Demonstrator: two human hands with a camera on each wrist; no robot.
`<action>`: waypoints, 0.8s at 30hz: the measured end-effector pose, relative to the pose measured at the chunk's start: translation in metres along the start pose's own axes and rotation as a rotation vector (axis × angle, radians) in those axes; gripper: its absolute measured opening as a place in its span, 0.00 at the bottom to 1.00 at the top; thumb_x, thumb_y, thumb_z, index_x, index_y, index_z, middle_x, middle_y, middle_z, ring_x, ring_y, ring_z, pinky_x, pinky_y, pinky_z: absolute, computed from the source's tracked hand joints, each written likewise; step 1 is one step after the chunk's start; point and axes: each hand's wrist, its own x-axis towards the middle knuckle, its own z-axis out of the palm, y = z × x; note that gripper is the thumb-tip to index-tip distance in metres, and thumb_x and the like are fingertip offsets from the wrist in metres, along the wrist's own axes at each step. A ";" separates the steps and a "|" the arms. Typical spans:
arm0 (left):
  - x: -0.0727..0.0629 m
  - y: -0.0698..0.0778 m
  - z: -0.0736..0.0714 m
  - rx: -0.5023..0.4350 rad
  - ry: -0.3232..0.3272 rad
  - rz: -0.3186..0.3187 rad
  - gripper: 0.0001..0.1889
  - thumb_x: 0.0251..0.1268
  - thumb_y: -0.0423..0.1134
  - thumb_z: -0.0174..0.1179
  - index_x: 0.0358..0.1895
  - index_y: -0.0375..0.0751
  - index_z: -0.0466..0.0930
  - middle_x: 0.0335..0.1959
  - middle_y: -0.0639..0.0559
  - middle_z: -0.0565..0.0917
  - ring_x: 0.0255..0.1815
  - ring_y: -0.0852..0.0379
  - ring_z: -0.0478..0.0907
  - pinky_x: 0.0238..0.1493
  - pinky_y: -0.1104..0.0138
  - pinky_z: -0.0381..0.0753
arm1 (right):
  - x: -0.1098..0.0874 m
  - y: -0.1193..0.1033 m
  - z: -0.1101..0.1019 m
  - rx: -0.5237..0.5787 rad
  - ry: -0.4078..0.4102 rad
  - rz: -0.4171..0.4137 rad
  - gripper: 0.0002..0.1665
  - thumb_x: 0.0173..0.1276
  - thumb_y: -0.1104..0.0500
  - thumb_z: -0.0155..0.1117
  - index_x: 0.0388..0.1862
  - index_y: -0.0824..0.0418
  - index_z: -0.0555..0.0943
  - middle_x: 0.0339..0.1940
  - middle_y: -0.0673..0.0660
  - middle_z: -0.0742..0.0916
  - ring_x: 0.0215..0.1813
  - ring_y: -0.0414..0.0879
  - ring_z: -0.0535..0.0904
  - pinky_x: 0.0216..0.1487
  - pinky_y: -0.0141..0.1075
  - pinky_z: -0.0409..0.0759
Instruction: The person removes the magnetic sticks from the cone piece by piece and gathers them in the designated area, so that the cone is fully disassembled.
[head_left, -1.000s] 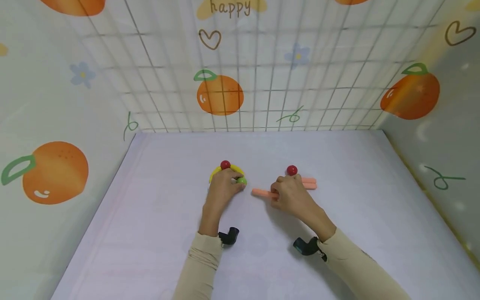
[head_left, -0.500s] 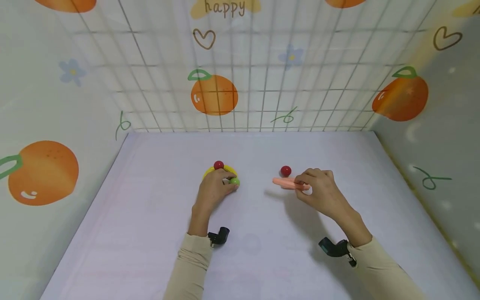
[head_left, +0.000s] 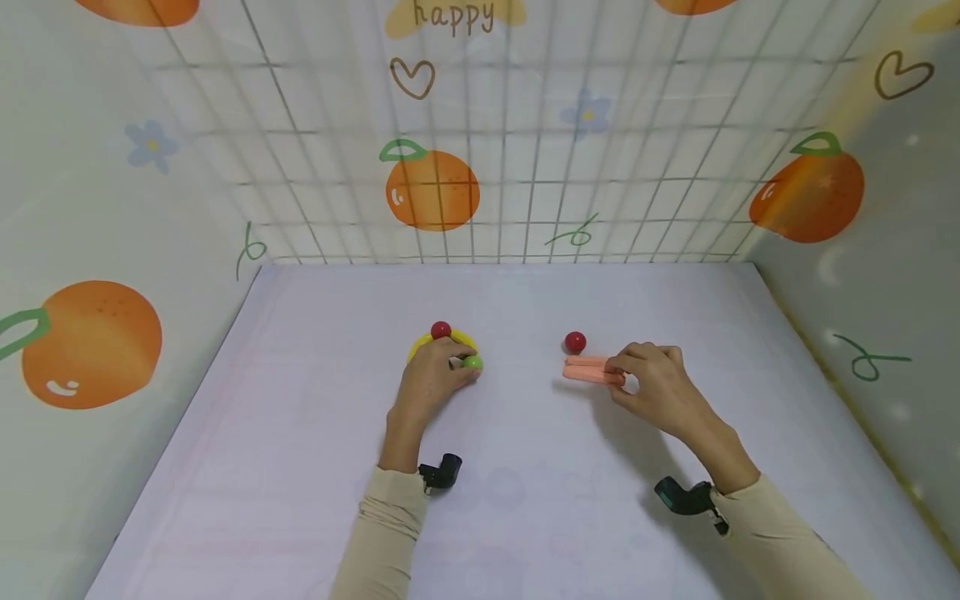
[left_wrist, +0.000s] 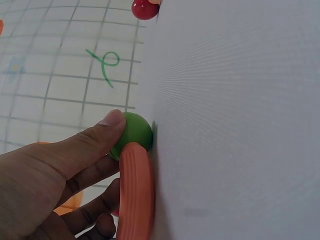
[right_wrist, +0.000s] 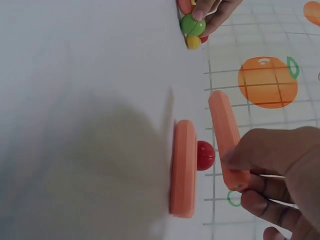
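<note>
My left hand (head_left: 429,377) pinches a green ball (left_wrist: 136,132) between thumb and fingers, low over the table. The ball touches the end of a curved ridged orange stick (left_wrist: 135,195). A curved yellow piece (head_left: 465,339) and a red ball (head_left: 441,330) show beyond that hand, which hides much of them. With thumb and fingertips, my right hand (head_left: 651,385) holds a straight orange stick (right_wrist: 225,125) raised off the table. Below it, another straight orange stick (right_wrist: 183,170) lies on the table, with a second red ball (head_left: 575,342) behind it.
A pale cloth-covered table (head_left: 510,517) spreads under both hands. Behind it stands a wire grid (head_left: 525,167) with a printed sheet of oranges and hearts. A yellow ball (right_wrist: 193,42) sits beside the green one. Black cameras (head_left: 442,472) are worn at both wrists.
My right hand has moved to the right with the orange stick, drawing it from left of the lying stick to over it. My left hand keeps its pinch on the green ball.
</note>
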 end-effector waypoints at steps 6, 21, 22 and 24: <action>0.000 -0.001 0.001 0.010 0.003 0.006 0.16 0.53 0.37 0.77 0.47 0.42 0.89 0.47 0.49 0.85 0.45 0.50 0.81 0.50 0.58 0.78 | -0.003 0.007 0.003 -0.021 -0.013 0.009 0.12 0.49 0.67 0.79 0.31 0.58 0.85 0.32 0.51 0.84 0.38 0.49 0.76 0.46 0.53 0.63; -0.001 -0.002 0.000 0.020 -0.001 0.021 0.16 0.54 0.37 0.76 0.47 0.42 0.89 0.47 0.48 0.85 0.47 0.49 0.81 0.51 0.57 0.78 | -0.004 0.012 0.013 -0.047 -0.082 0.027 0.12 0.50 0.67 0.79 0.33 0.57 0.86 0.35 0.53 0.85 0.42 0.53 0.78 0.51 0.59 0.64; -0.001 -0.001 0.000 0.018 -0.002 0.022 0.16 0.54 0.37 0.76 0.47 0.42 0.89 0.47 0.48 0.85 0.47 0.49 0.81 0.52 0.57 0.78 | -0.004 0.013 0.013 -0.051 -0.083 0.029 0.12 0.50 0.67 0.79 0.33 0.57 0.86 0.35 0.53 0.85 0.42 0.53 0.78 0.51 0.59 0.64; -0.001 -0.001 0.000 0.014 -0.003 0.021 0.16 0.54 0.37 0.76 0.47 0.42 0.89 0.48 0.48 0.85 0.47 0.49 0.81 0.52 0.57 0.78 | -0.004 0.013 0.014 -0.060 -0.085 0.031 0.13 0.50 0.67 0.80 0.34 0.58 0.86 0.35 0.53 0.85 0.43 0.54 0.78 0.52 0.59 0.64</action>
